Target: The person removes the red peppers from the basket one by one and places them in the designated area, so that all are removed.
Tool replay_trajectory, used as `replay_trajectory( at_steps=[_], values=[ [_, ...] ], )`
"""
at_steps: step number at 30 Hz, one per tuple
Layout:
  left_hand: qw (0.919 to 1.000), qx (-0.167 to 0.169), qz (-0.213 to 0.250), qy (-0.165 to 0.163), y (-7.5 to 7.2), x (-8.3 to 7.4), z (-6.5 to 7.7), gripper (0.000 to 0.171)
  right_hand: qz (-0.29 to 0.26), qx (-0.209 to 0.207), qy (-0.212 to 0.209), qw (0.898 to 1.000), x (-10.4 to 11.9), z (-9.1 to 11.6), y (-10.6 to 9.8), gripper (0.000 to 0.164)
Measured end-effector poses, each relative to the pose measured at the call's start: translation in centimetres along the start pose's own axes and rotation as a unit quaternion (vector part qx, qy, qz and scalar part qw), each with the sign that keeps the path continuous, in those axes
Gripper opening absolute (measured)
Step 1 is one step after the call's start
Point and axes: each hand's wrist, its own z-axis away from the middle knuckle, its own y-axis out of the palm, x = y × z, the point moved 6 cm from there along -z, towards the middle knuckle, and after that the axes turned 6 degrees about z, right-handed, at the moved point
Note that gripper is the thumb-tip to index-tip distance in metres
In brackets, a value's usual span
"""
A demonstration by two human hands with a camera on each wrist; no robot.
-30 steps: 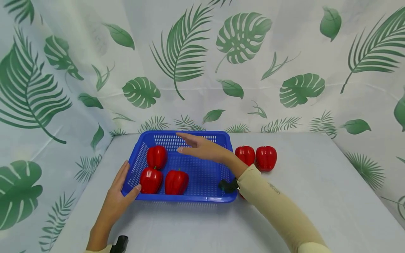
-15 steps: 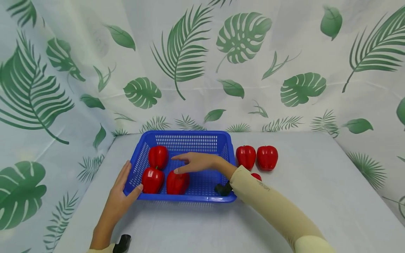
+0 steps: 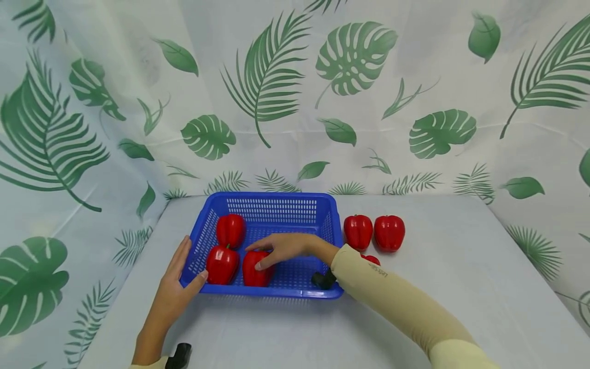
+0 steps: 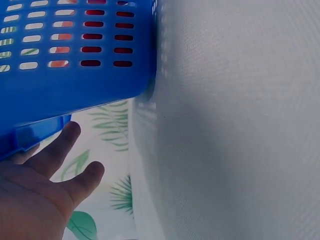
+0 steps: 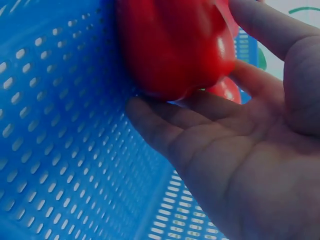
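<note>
A blue plastic basket (image 3: 281, 293) with slotted walls stands on the table and holds three red bell peppers. My right hand (image 3: 291, 246) is inside it, at the bell pepper (image 3: 256, 275) nearest the front middle. Thumb and fingers lie on opposite sides of that pepper, which still sits low in the basket; the right wrist view shows the fingers (image 5: 165, 117) curving against its underside. Two more bell peppers, one behind (image 3: 230, 230) and one in front (image 3: 223, 265), stand at the basket's left. My left hand (image 3: 174, 289) rests with extended fingers against the basket's left front corner.
Right of the basket, two bell peppers (image 3: 358, 232) (image 3: 389, 233) stand side by side on the white table (image 3: 461, 277). A third pepper (image 3: 371, 259) is partly hidden by my right sleeve. A leaf-patterned curtain (image 3: 286, 102) closes off the back and sides.
My right hand has come down and forward from above the basket's back part onto the front middle bell pepper. My left hand has stayed at the corner, and the basket has not moved.
</note>
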Motion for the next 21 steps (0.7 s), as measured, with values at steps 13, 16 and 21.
replay_trajectory(
  at_steps=[13,16,21],
  values=[
    [1.0000,-0.005,0.001,0.001,0.11,0.43,0.12,0.088,0.012,-0.020,-0.012,1.000,-0.47,-0.44,0.00,0.061],
    [1.0000,-0.005,0.000,0.001,0.08,0.37,0.14,0.087,0.009,-0.021,-0.014,1.000,-0.54,-0.48,-0.05,0.059],
    [1.0000,-0.004,-0.002,-0.001,0.02,0.04,0.01,0.087,0.010,-0.036,-0.026,0.999,-0.38,-0.33,-0.59,0.051]
  ],
)
